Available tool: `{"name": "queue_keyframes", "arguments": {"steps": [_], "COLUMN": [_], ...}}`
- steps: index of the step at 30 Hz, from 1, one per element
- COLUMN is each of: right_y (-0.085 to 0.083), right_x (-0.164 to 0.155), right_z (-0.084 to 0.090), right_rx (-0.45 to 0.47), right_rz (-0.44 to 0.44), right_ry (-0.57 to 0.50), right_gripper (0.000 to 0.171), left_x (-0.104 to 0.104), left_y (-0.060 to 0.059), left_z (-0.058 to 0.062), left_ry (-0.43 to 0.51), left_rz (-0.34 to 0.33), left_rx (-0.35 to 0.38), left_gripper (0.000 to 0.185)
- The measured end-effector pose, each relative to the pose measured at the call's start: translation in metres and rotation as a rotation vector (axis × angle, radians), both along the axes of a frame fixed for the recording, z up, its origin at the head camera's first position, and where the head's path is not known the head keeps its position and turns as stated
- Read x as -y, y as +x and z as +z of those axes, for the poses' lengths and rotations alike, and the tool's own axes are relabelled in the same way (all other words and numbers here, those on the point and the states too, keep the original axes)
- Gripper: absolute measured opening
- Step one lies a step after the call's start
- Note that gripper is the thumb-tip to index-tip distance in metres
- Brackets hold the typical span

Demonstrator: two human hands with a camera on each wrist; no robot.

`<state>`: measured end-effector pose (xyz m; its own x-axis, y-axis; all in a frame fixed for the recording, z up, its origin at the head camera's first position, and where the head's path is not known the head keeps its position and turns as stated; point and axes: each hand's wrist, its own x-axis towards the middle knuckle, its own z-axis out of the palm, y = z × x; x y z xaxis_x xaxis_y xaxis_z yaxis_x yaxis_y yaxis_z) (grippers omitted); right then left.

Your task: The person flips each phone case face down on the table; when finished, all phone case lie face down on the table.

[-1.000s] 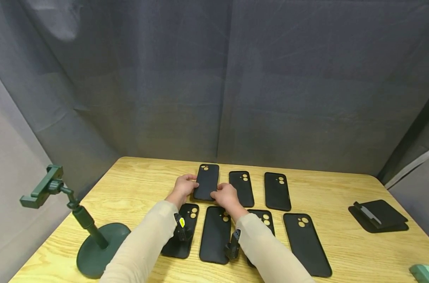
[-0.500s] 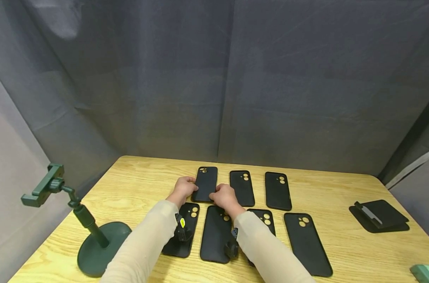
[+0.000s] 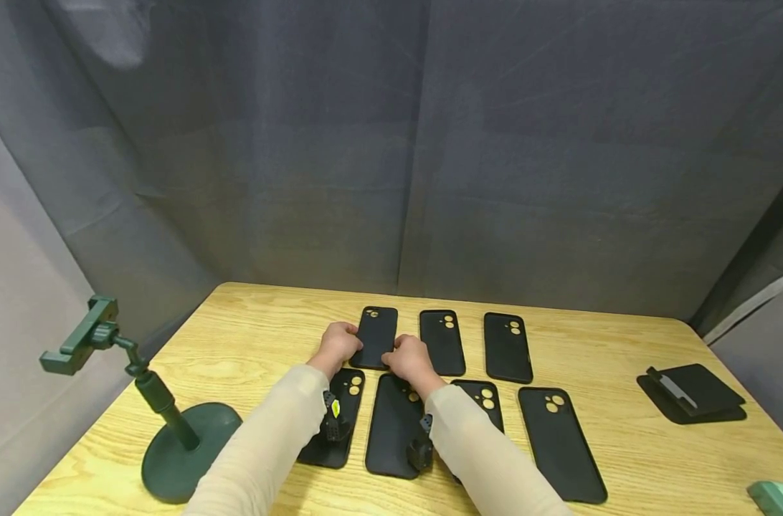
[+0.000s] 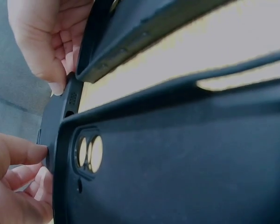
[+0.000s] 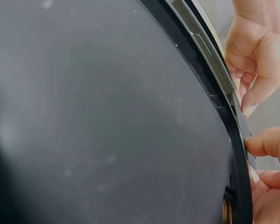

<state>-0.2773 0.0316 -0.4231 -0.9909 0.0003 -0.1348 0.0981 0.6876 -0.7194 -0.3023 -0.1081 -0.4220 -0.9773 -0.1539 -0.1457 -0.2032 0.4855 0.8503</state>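
Left hand (image 3: 337,345) and right hand (image 3: 409,358), close together, each pinching a long edge of one black phone case (image 3: 375,335) flat on wooden table (image 3: 624,358). Far left of hands: green phone stand (image 3: 165,430). Around them: other black cases (image 3: 506,346). Far right: black folded stand (image 3: 691,393).

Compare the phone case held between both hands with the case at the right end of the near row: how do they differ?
The held case is gripped at its near end by the left hand and the right hand; the near-right case lies untouched. The held case sits in the far row at its left end; the near-right case sits in the near row, closer to the camera, and looks larger. Both are black with camera cutouts at the far end, on the wooden table.
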Motion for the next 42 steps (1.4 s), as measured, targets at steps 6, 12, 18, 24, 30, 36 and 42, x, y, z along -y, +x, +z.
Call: {"name": "queue_keyframes", "arguments": {"steps": [6, 12, 18, 24, 30, 36, 42], "right_y": [0.001, 0.006, 0.009, 0.009, 0.01, 0.013, 0.017], "right_x": [-0.001, -0.008, -0.026, -0.046, -0.065, -0.082, -0.093], "right_z": [0.005, 0.017, 0.032, 0.039, 0.043, 0.045, 0.044], "right_rx": [0.048, 0.045, 0.017, 0.01, 0.017, 0.003, -0.012], "right_rz": [-0.037, -0.057, -0.049, -0.045, -0.062, -0.093, -0.111], "right_ry": [-0.092, -0.183, -0.261, -0.293, -0.296, -0.281, -0.244], "right_gripper": [0.022, 0.042, 0.045, 0.047, 0.046, 0.046, 0.045], "left_x": [-0.002, -0.009, -0.026, -0.04, -0.049, -0.059, -0.069], "left_y": [0.001, 0.006, 0.009, 0.01, 0.008, 0.009, 0.006], "left_z": [0.001, 0.01, 0.021, 0.022, 0.022, 0.025, 0.02], "left_ry": [-0.029, -0.02, 0.013, 0.062, 0.052, 0.027, 0.017], "left_rz": [0.023, 0.03, -0.027, -0.106, -0.155, -0.216, -0.255], "left_rx": [-0.02, -0.104, -0.192, -0.181, -0.183, -0.171, -0.174], "left_gripper": [0.032, 0.032, 0.031, 0.032, 0.033, 0.034, 0.033]}}
